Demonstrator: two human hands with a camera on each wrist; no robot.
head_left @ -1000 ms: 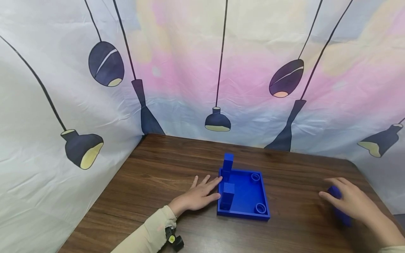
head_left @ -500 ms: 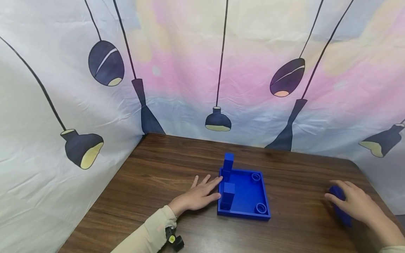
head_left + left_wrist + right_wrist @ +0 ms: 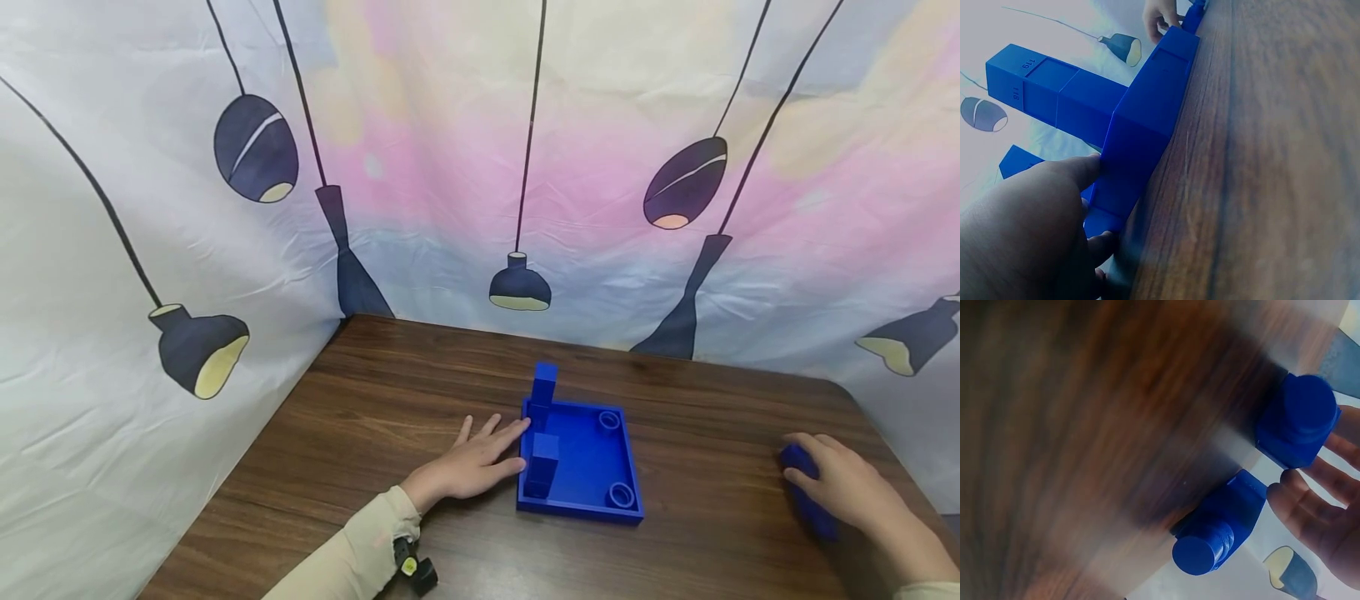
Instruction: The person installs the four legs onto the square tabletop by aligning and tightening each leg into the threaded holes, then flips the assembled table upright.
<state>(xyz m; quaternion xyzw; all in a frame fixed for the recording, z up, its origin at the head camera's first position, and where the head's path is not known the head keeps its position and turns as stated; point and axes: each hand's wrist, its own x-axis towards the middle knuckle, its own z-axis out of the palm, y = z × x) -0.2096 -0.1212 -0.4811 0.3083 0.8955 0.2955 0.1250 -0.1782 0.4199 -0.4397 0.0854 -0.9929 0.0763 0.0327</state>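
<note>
A square blue tray [image 3: 585,454] with raised walls lies on the table. Two upright blue square posts [image 3: 543,463] stand at its left corners, and round rings [image 3: 621,495] sit at its right corners. My left hand [image 3: 467,468] lies palm down beside the tray, spread fingers touching its left wall. In the left wrist view, one post [image 3: 1047,84] bears small raised numbers. At right, my right hand [image 3: 843,479] is over blue blocks [image 3: 813,508] lying on the table. In the right wrist view, two blocks [image 3: 1219,525] show round pegs; fingers are slightly bent beside them, contact partly hidden.
The brown wood-grain table [image 3: 375,392] reaches back to a patterned curtain [image 3: 435,167] printed with hanging lamps. Curtain also hangs along the left and right sides. A small black camera [image 3: 414,567] is strapped at my left wrist.
My right hand has shifted slightly right and drawn its thumb in closer to the blue blocks, which stay about where they were. My left hand and the tray keep their places.
</note>
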